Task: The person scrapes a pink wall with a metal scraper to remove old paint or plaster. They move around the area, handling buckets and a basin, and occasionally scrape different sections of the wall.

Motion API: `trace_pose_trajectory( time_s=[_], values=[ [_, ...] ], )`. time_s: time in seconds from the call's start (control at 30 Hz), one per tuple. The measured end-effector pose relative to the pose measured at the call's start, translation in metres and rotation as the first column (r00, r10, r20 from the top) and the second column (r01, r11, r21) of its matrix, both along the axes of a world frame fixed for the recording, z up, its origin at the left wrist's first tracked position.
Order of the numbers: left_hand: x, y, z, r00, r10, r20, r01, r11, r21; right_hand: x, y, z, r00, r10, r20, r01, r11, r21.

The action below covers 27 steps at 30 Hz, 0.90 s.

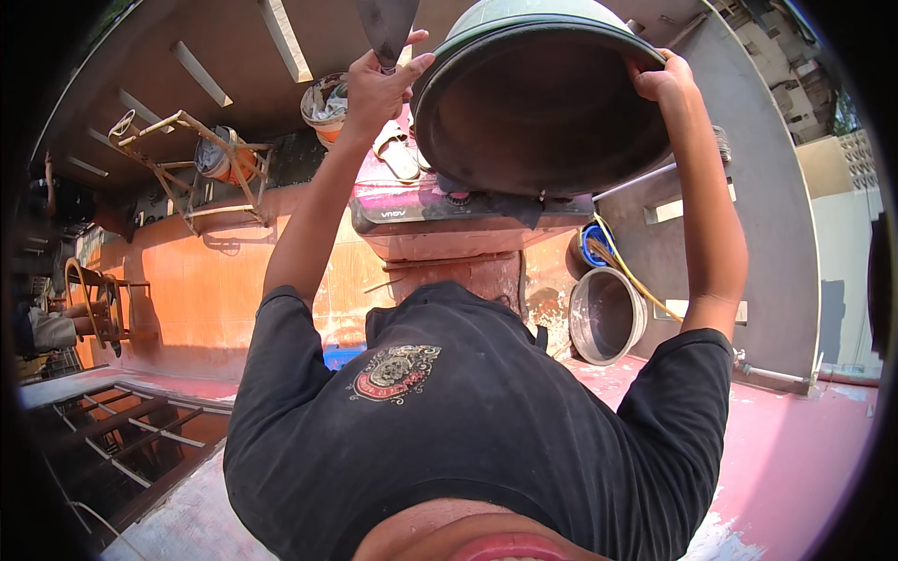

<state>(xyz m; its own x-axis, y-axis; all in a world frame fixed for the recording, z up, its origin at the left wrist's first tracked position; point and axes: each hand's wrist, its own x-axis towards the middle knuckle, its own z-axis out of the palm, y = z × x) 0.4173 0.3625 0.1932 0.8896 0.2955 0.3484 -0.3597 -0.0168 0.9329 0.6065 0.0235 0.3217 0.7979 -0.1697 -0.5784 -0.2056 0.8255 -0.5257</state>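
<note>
My right hand grips the rim of a large round black basin, thumb inside the rim. The basin is tipped with its dark hollow towards me, and its upper outside looks pale green. In my left hand is a trowel with a dark, flat metal blade pointing up; the fingers hide its handle. My left thumb lies close to the basin's edge, and I cannot tell whether it touches. Below the basin stands a pink-topped appliance, probably a washing machine, with a knob and a dark cloth or flap.
Light sandals lie near my left forearm. To the left are a metal frame, an orange bucket and a seated person. At right are a grey tub, a blue bucket, a yellow hose and a wall.
</note>
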Motion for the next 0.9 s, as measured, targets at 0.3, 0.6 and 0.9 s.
trace_pose_trajectory(
  time_s=[0.3,0.6,0.9],
  values=[
    [0.021,-0.04,0.036,0.973,-0.196,0.123,0.14,0.922,0.361,-0.052,-0.031,-0.004,0.999,0.038,0.027,-0.034,0.989,-0.146],
    [0.019,-0.063,0.07,0.938,-0.29,-0.189,0.346,0.819,0.458,-0.091,-0.068,-0.019,0.998,0.016,0.056,-0.008,0.99,-0.141],
    [0.021,-0.071,0.083,0.893,-0.366,-0.262,0.446,0.798,0.406,-0.132,-0.086,-0.031,0.971,0.057,0.234,-0.043,0.997,-0.065]
  ],
)
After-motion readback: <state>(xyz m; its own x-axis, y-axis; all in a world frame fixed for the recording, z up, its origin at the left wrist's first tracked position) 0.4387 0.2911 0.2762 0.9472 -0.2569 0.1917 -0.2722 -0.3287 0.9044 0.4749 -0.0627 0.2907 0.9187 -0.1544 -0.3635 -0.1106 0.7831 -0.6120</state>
